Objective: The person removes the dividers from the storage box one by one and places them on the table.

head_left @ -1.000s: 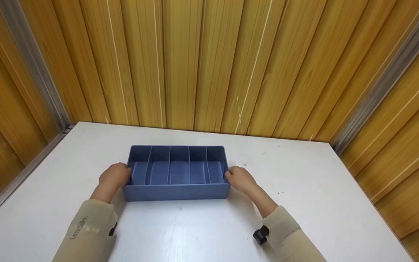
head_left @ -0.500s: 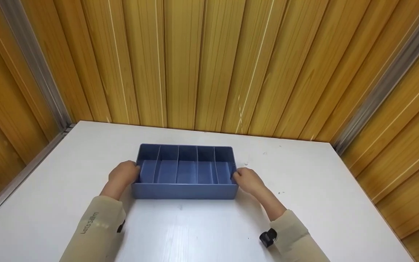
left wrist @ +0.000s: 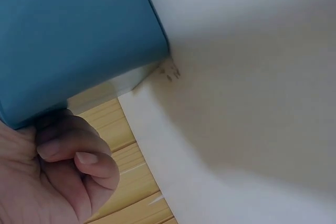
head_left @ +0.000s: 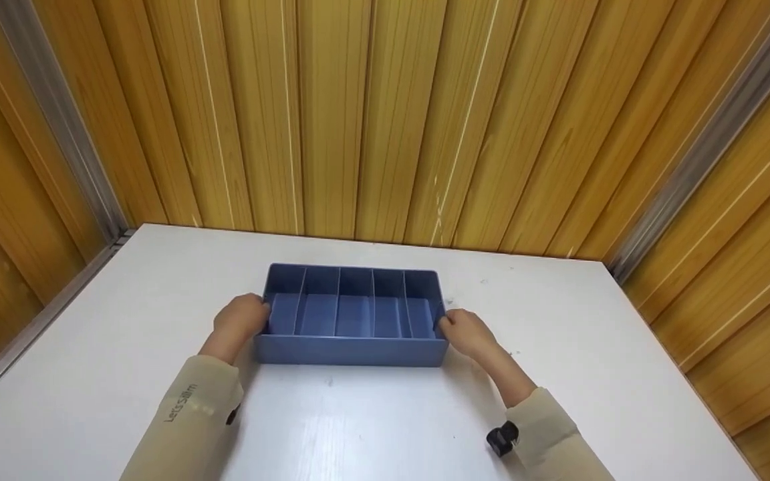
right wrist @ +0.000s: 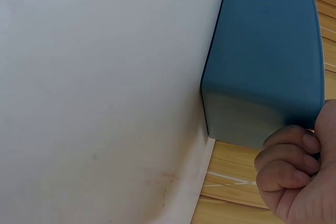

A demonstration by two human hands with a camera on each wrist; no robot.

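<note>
A blue plastic box (head_left: pixel 351 352) with upright dividers stands on the white table, its several compartments holding nothing. My left hand (head_left: pixel 241 317) grips its left end wall near the rim. At the opposite end, my right hand (head_left: pixel 468 331) pinches the right wall. In the left wrist view the fingers (left wrist: pixel 94 163) are curled beneath a corner of the box (left wrist: pixel 79 30). The right wrist view has curled fingers (right wrist: pixel 286 158) by the other corner of the box (right wrist: pixel 265 40). The fingertips over the inside of the walls are partly hidden.
The white table (head_left: pixel 371 427) has small marks near its right half. A yellow wood-patterned wall (head_left: pixel 331 120) rises behind it, with more panels on both sides and metal corner posts (head_left: pixel 666 180). A small black device (head_left: pixel 502 438) is on the right sleeve.
Both hands and the blue box have moved to the right across the table, with the grip kept at both ends. The box has turned slightly.
</note>
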